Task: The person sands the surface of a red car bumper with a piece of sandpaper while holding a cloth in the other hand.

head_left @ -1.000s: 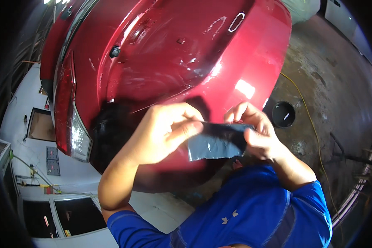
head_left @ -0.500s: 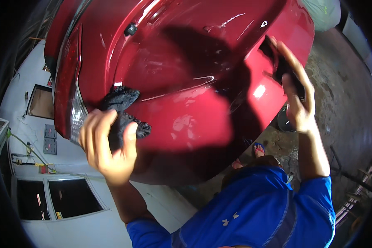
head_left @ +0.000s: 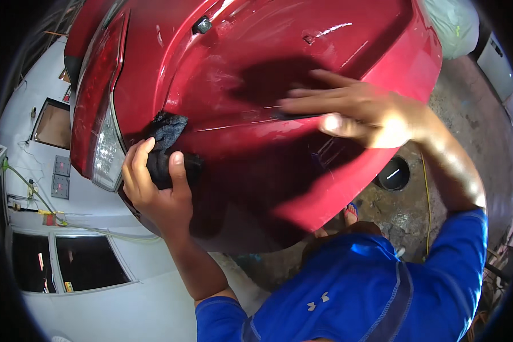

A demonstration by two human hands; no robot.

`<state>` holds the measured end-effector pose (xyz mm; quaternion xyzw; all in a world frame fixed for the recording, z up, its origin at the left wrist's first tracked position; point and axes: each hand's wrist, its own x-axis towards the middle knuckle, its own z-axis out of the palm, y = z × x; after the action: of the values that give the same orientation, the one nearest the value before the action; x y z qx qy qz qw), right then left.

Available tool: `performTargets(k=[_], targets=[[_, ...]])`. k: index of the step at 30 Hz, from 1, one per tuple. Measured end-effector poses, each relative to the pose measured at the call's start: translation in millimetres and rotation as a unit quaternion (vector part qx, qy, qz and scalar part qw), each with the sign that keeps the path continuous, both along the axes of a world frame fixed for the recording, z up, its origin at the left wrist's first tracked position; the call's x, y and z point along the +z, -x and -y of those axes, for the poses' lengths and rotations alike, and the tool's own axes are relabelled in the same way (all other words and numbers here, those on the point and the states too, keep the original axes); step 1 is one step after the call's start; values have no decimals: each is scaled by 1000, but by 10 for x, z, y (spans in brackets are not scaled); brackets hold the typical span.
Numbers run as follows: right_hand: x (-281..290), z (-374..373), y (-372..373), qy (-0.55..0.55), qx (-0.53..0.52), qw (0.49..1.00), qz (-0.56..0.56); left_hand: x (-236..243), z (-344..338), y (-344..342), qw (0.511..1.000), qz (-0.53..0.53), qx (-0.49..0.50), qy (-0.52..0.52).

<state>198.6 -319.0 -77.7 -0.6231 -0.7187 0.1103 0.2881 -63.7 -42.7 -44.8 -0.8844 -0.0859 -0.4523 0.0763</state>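
Note:
A glossy red car body panel [head_left: 256, 188] spreads before me, with pale smears and thin scratch-like lines on it. My left hand [head_left: 159, 196] has its fingers and thumb curled round a crumpled dark cloth [head_left: 168, 131], pressed to the panel beside the car's lamp [head_left: 105, 142]. Over the panel's middle, my right hand [head_left: 359, 108] is stretched out flat with fingers apart, somewhat blurred. Whether its palm touches the paint is hard to see. A dark patch under its fingers looks like shadow.
A small black fitting [head_left: 202, 25] sits on the panel's upper part. A black bucket [head_left: 393, 174] stands on the concrete floor below the right edge, near a yellow cord [head_left: 426, 205]. A pale bag [head_left: 453, 28] is at the far right; a white wall [head_left: 97, 211] lies left.
My right hand has swung left from beyond the panel's right edge to over its middle. My left hand stays at the lamp with the cloth. The view has shifted slightly.

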Motion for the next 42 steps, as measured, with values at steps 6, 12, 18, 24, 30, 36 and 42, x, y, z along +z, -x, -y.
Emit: performTargets(k=[6,12,18,24,30,36,42], targets=[[29,-676,209,-116,87,989,18,-17,73,-123,999,34,24,19],[39,-230,158,-135,29,984,-112,-2,132,-27,980,46,159,-107],[-328,1069,602,-224,-350,866,-278,0,784,-276,961,-30,-268,65],[-759,918,1350,-251,-306,834,-384,-364,1434,-443,630,-377,-313,602],[-804,950,1102,-235,-158,959,-11,-361,1325,-346,585,-352,-275,677],[-800,531,1109,-238,-117,960,87,-276,1238,-266,538,-323,-241,741],[-91,286,468,-167,-110,979,21,-232,847,88,931,-1,-228,286]])
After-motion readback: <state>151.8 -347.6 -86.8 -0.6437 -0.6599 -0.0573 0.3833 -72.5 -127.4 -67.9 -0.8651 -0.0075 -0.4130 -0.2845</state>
